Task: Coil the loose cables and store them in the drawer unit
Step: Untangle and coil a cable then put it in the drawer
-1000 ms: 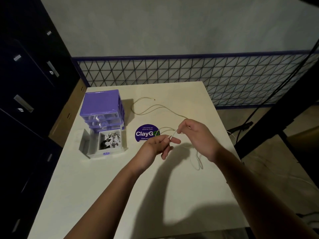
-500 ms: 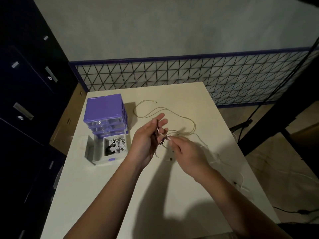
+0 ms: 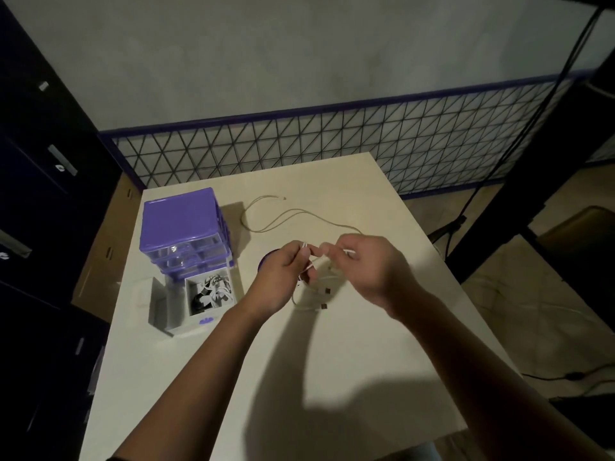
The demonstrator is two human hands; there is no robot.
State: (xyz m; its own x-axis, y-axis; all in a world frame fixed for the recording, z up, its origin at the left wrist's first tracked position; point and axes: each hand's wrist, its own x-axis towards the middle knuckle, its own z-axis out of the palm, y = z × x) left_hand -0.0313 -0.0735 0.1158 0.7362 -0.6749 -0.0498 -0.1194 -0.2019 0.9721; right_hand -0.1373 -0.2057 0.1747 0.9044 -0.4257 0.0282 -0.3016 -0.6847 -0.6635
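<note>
Nearest us, the front half of the pale table [image 3: 349, 377] lies bare under our forearms' shadow. Above its middle, our left hand [image 3: 279, 281] has its fingers curled, pinching a thin white cable [image 3: 314, 299] at the top of a few loose loops that hang just below and between both hands; two small dark plugs dangle there. Our right hand [image 3: 369, 271] pinches the same cable close beside the left fingertips. Toward the table's left edge sits the purple drawer unit [image 3: 183, 227], boxy plastic with clear drawer fronts; its lowest drawer [image 3: 209, 297] is pulled out toward us and holds a black-and-white tangle. Beyond the hands, the cable's slack trails in soft curves toward the far edge, just right of the unit. Past that edge runs a wire mesh panel [image 3: 332, 144].
</note>
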